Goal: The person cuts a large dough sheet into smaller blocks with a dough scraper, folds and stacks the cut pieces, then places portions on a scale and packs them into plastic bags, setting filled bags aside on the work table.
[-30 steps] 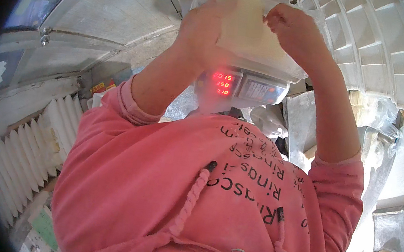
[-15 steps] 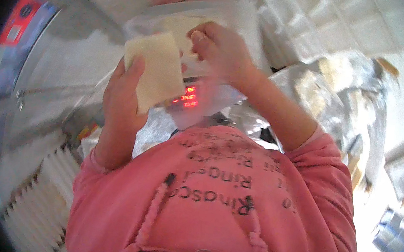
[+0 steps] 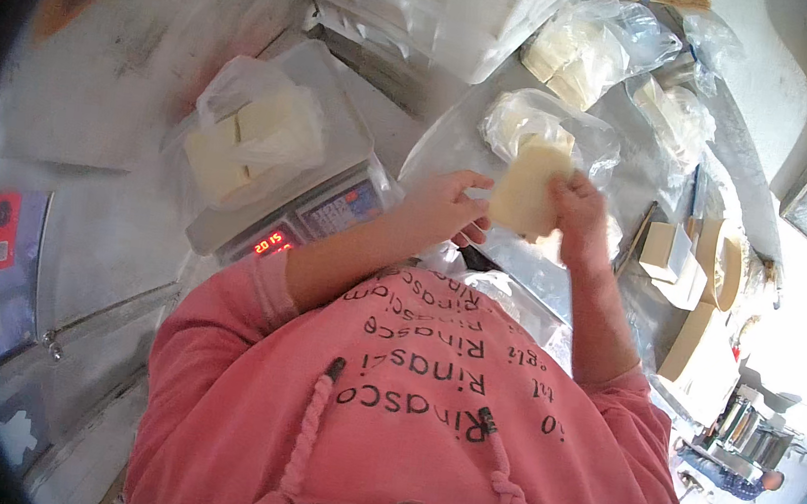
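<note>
A flat, cream-coloured rectangular stack [image 3: 530, 189], which looks like dough wrappers, is held up on my right side. My right hand [image 3: 581, 218] grips its right edge, thumb and fingers closed on it. Just left of the stack, my left hand [image 3: 451, 210] is open with its fingers apart; whether a fingertip touches the stack I cannot tell. On the digital scale [image 3: 210, 228] at the left lies a clear plastic bag [image 3: 299, 133] with pale blocks [image 3: 225, 149] of similar colour in it. The scale's red display [image 3: 274, 241] is lit.
Beyond my right hand, a metal table [image 3: 453, 132] bears plastic bags [image 3: 588, 58] of pale sheets. Farther right are pale blocks [image 3: 670, 253] and a round container [image 3: 720, 261]. A white ribbed crate [image 3: 424, 3] stands at the back. A metal cabinet [image 3: 101, 255] is on the left.
The stack has passed from my left hand to my right and moved rightward, away from the scale. My left hand has opened. The view has swung right.
</note>
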{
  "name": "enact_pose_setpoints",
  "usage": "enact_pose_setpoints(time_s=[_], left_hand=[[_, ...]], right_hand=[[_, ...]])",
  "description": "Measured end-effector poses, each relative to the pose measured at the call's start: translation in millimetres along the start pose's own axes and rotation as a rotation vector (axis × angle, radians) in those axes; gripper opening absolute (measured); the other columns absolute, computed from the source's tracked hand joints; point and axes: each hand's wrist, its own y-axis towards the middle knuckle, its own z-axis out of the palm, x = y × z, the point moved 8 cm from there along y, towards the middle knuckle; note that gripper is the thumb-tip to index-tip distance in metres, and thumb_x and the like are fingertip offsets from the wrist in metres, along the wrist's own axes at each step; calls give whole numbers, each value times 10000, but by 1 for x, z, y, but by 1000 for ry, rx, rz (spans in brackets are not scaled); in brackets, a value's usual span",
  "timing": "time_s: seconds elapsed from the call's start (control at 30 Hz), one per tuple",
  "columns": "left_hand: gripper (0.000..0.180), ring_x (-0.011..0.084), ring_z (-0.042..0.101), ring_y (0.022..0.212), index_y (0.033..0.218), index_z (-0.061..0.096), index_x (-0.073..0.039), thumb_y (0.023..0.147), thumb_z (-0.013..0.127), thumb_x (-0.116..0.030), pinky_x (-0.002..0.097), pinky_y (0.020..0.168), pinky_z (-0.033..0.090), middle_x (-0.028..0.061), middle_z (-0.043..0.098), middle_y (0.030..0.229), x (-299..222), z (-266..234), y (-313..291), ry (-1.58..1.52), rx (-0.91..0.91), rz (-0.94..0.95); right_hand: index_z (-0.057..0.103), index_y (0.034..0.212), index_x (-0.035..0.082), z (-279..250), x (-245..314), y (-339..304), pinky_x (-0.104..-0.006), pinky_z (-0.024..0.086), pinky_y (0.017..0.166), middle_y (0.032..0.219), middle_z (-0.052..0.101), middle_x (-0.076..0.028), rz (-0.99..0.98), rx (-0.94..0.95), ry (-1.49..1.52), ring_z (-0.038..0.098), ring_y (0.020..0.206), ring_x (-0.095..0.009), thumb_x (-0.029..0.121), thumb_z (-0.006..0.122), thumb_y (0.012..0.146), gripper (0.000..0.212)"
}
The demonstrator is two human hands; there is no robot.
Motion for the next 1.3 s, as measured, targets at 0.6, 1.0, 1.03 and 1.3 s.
enact_pose_setpoints(time_s=[0.6, 1.0, 1.03, 1.3], left_hand=[[285, 261, 530, 938, 1048, 548, -28, 772, 603, -77, 353, 766, 431, 119, 550, 1001, -48, -22, -37, 826, -639, 615], [570, 322, 361, 1159, 1183, 403, 45, 757, 666, -228, 429, 955, 285, 222, 377, 1243, -47, -176, -267, 1074, -1920, 353], [543, 302, 392, 1139, 1164, 415, 49, 766, 663, -225, 417, 938, 316, 209, 398, 1229, -46, -192, -267, 1082, -1881, 230], [255, 147, 514, 854, 999, 514, -31, 850, 581, -228, 302, 747, 426, 72, 534, 975, -11, -233, -274, -345, -1604, 567]], right_hand=[[603, 885, -32, -98, -113, 188, -474, 442, 779, 923, 589, -280, 38, -112, -808, 559, 898, -428, 366, 486, 826, 419], [416, 1205, 23, 148, 87, -15, -369, 360, 897, 1133, 468, -126, -836, 320, -412, 437, 1067, -234, 187, 673, 720, 573], [391, 1217, 31, 192, 98, -33, -400, 324, 922, 1199, 405, -168, -969, 370, -460, 379, 1128, -289, 260, 686, 693, 643], [567, 815, -21, 310, 171, -34, -335, 443, 614, 655, 554, -134, -863, 404, -350, 559, 636, -286, 173, 619, 760, 208]])
